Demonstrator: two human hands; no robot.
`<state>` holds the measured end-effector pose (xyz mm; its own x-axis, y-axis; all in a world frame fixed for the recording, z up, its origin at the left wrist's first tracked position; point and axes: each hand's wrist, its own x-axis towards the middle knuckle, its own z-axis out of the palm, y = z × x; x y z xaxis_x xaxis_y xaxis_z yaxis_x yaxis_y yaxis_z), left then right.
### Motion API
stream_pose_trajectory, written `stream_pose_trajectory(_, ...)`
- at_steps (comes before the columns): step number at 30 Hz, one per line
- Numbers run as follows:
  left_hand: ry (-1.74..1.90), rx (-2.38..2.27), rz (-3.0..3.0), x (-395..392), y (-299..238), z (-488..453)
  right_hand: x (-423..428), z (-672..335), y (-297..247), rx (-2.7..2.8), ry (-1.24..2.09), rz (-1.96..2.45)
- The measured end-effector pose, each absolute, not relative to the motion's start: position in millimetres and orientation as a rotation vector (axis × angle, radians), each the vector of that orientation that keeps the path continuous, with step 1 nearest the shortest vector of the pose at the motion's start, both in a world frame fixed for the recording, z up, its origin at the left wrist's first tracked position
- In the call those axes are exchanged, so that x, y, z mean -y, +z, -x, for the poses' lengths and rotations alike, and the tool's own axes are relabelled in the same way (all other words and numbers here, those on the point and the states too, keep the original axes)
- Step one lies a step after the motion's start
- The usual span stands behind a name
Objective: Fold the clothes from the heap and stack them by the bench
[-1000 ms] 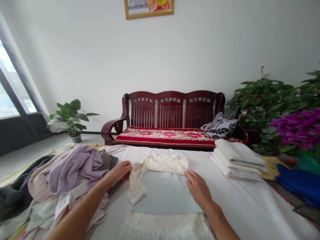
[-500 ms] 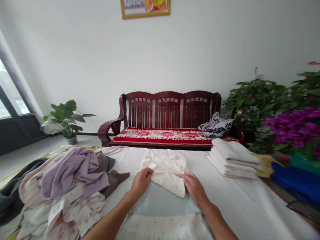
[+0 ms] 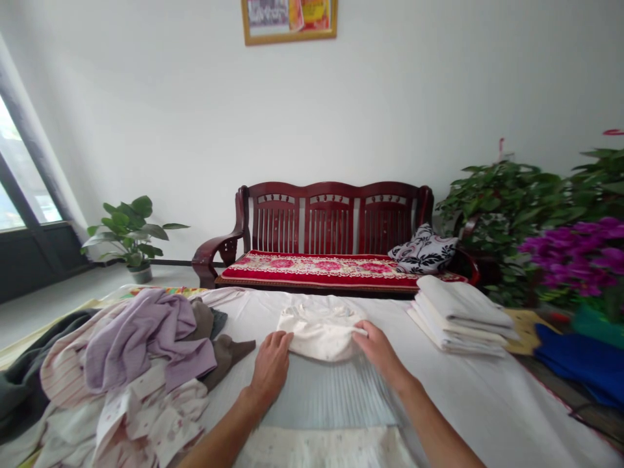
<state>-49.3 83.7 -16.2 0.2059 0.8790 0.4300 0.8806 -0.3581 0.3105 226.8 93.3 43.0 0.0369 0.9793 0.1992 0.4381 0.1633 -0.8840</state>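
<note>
A small top (image 3: 336, 383) lies spread in front of me, with a white speckled upper part, a light-blue ribbed middle and a white lower band. Its neckline faces away from me, and a white sleeve is folded across the chest. Pinched between the thumb and fingers of my right hand (image 3: 383, 354) is the right end of the folded white cloth, slightly lifted. My left hand (image 3: 272, 361) is closed at the left edge of the white part, fingers together on the fabric. Its thumb is mostly hidden.
A heap of loose clothes (image 3: 141, 351) covers the left side of the white sheet (image 3: 448, 403). Folded white cloths (image 3: 458, 318) are stacked at the right, near blue fabric (image 3: 580, 364). Behind stand a wooden bench (image 3: 326, 218) and potted plants (image 3: 136, 227).
The sleeve flap that hung pointed over the blue ribbing now lies higher and rounder across the chest. My right hand has lifted its end; my left hand has turned more palm-down at the edge.
</note>
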Motion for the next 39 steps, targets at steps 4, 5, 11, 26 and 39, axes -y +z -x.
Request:
stream_pose_trajectory(4,-1.126,1.81,2.489,-88,-19,54,-91,-201,99,1.393,1.152,0.969)
stream_pose_trajectory(5,-1.257,1.865,2.466,-92,-19,56,-89,-196,108,1.428,1.171,0.939)
stream_pose_trajectory(11,-1.316,2.199,2.261,-137,-1,73,-76,-200,103,1.511,1.241,1.041)
stream_pose_trajectory(26,-0.629,2.077,2.438,-217,15,75,-78,-244,65,1.545,1.223,1.151)
stream_pose_trajectory(39,-0.594,2.356,2.127,-223,8,80,-162,-276,-2,1.564,0.473,1.791)
